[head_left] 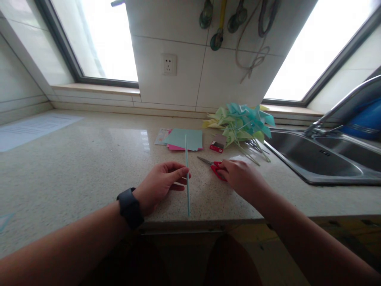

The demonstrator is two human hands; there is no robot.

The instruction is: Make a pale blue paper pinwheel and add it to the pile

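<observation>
Between the thumb and fingers of my left hand [166, 180] is a thin light-blue stick [187, 194], held upright near its middle. I cannot tell if it is a straw or rolled paper. My right hand [238, 172] has its fingers closed on the red handles of a pair of scissors [212, 163]. Their blades point left, toward the stick, and look nearly closed. Behind both hands lies a stack of light-blue and pink paper sheets [177, 138]. A small red box [217, 146] sits just beyond the scissors.
A pile of paper pinwheels [242, 123], blue and pale yellow-green, lies against the wall at the back right. A steel sink [303, 179] with a tap [318, 127] is set in the countertop [98, 167] on the right. A printed sheet [35, 129] lies far left.
</observation>
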